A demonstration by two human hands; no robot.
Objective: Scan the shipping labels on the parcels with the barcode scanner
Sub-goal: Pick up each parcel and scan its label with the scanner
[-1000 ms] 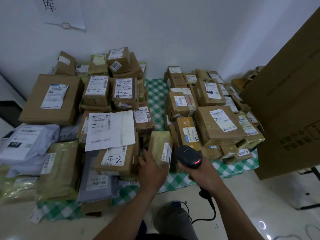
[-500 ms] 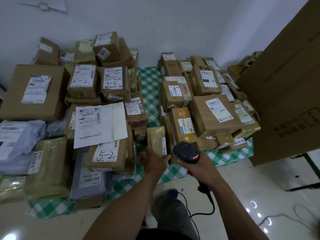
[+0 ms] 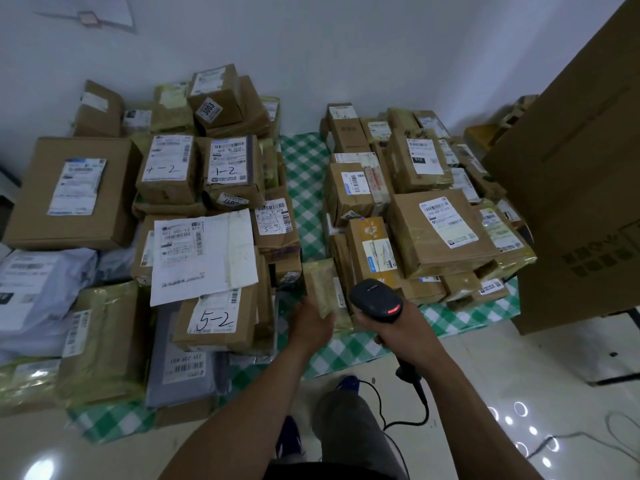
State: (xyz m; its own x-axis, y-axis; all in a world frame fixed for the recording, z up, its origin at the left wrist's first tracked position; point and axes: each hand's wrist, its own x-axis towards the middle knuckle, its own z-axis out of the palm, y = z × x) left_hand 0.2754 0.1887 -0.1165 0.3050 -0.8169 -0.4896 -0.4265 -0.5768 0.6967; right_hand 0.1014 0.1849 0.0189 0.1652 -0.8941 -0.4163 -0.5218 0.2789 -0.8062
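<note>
Left hand (image 3: 310,323): grips the lower end of the tape-wrapped parcel (image 3: 319,284); the fingers curl around its near edge and the fingertips are hidden behind it.
Right hand (image 3: 407,329): fingers closed tight around the handle of the barcode scanner (image 3: 375,299).
Barcode scanner: head up, pointing away from the person, just beside the held parcel on its right; a red indicator is lit on the rear of the head.
Scanner cable (image 3: 407,403): runs down from the handle to the floor.
Tape-wrapped parcel: stands on end at the front of the gap between the 2 parcel piles; its shipping label (image 3: 337,292) is on the right face, toward the scanner.
Piles: taped cardboard parcels with labels facing up, on a green checked cloth (image 3: 304,188).
Box marked 5-2 (image 3: 214,320): front of the left pile, near the left hand.
Large cardboard box (image 3: 571,188): at the right edge.
</note>
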